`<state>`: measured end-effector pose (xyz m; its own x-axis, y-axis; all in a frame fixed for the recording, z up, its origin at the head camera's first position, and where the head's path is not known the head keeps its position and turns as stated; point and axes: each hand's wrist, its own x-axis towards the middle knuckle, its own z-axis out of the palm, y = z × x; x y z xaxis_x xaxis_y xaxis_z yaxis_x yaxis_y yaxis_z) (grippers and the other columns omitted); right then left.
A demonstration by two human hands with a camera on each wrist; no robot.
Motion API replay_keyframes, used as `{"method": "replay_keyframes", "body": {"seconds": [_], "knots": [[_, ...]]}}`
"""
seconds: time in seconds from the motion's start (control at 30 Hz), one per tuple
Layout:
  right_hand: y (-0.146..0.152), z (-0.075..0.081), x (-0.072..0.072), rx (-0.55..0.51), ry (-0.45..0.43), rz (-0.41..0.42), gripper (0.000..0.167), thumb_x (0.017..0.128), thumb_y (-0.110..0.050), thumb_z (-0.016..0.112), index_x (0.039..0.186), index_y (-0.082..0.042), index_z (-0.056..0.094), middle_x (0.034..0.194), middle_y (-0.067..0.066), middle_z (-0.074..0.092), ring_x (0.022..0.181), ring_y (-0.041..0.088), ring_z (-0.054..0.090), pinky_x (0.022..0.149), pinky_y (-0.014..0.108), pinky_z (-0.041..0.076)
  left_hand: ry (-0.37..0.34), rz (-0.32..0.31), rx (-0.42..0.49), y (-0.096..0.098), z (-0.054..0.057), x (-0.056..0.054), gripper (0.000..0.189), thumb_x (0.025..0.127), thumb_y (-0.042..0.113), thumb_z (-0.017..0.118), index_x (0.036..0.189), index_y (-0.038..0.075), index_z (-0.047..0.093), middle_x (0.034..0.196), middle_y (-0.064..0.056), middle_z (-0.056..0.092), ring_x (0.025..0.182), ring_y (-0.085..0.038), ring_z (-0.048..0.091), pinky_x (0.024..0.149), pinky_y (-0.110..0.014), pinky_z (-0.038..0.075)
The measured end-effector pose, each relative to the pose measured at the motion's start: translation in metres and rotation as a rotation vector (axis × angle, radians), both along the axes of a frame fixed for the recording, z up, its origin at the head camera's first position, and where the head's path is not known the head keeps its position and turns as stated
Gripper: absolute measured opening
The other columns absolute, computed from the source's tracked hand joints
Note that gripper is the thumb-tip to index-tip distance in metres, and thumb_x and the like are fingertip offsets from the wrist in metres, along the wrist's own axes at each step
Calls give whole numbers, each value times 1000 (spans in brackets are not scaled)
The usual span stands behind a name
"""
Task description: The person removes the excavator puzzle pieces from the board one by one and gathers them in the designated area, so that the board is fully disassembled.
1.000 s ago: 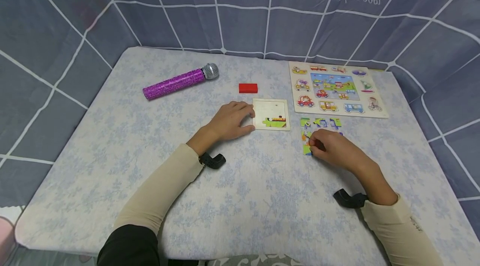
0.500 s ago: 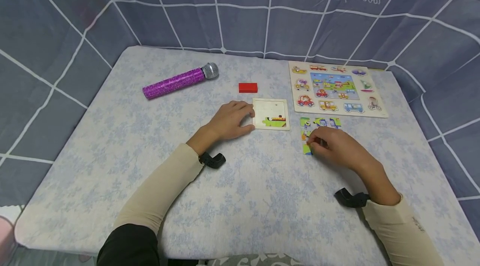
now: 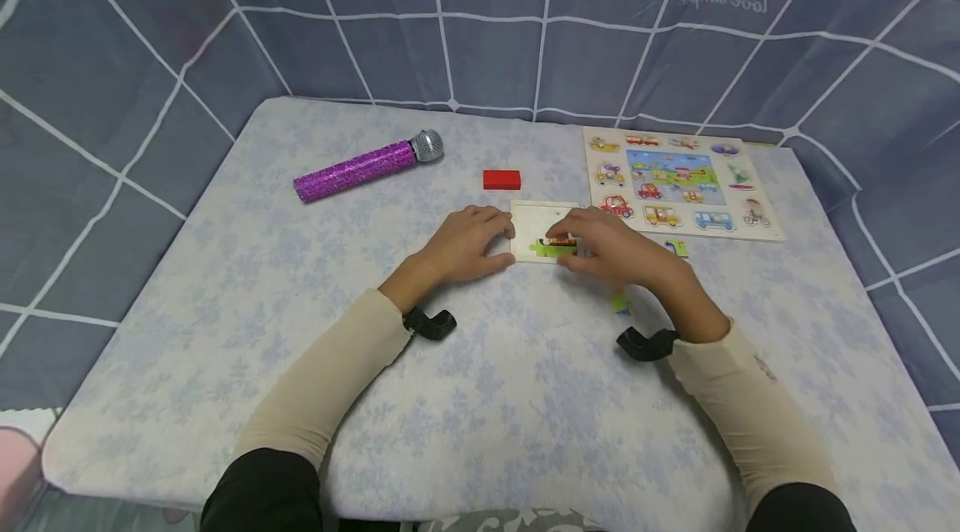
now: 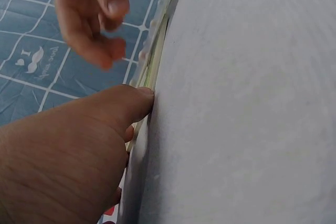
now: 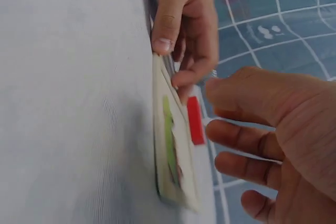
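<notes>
A small square wooden puzzle tray (image 3: 527, 225) lies mid-table, a green piece (image 3: 542, 249) with a train picture set in its lower right. My left hand (image 3: 467, 244) touches the tray's left side with thumb and fingertips; the right wrist view has its thumb at the near corner. Over the tray's right part is my right hand (image 3: 618, 248), thumb and fingers apart. The right wrist view shows nothing between those fingers (image 5: 236, 132). Loose puzzle pieces, including a green-and-blue piece (image 3: 621, 303) and another green piece (image 3: 677, 248), lie near the right hand, which partly covers the group.
A large wooden vehicle puzzle board (image 3: 648, 223) lies at the back right. Behind the tray is a red block (image 3: 502, 179). A purple glittery microphone (image 3: 360, 171) lies at the back left. The patterned tablecloth (image 3: 465, 415) reaches a grid-patterned curtain (image 3: 495, 57) behind.
My right hand has moved left and away from me, from the loose pieces to the tray, and its fingers are less bunched. The left hand stays at the tray; the head view shifts slightly.
</notes>
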<state>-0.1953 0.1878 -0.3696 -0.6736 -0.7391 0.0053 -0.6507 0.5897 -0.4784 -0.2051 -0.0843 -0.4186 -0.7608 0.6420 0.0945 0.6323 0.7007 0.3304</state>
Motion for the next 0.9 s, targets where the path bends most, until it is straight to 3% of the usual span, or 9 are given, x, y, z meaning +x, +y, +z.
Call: {"method": "replay_keyframes", "body": {"seconds": [0.13, 0.3, 0.6, 0.9], "knots": [[-17, -10, -15, 74, -21, -11, 33, 91, -13, 77, 121, -3, 70, 115, 10, 66, 98, 27, 56, 80, 44, 46, -11, -11, -8, 3, -4, 0, 36, 98, 40, 66, 123, 14, 62, 142, -8, 55, 132, -32, 47, 106, -48, 38], [-26, -14, -21, 171, -54, -51, 30, 87, -13, 79, 115, -5, 71, 105, 7, 62, 90, 24, 54, 75, 45, 42, -23, -4, -22, 3, -3, 1, 37, 98, 41, 65, 124, 15, 62, 144, -7, 53, 134, -31, 45, 108, -48, 37], [-31, -13, -24, 118, -144, -76, 33, 87, -8, 80, 114, 0, 63, 104, 11, 57, 91, 25, 49, 80, 41, 44, -46, 20, -34, 0, 3, 0, 38, 98, 42, 64, 126, 16, 61, 147, -8, 51, 135, -31, 44, 107, -50, 36], [-27, -11, -22, 51, -134, -37, 32, 86, 0, 79, 113, 1, 61, 105, 14, 54, 92, 27, 50, 82, 41, 45, -41, 20, -24, 1, 3, 1, 37, 98, 41, 65, 125, 15, 61, 147, -8, 52, 134, -32, 44, 107, -50, 37]]}}
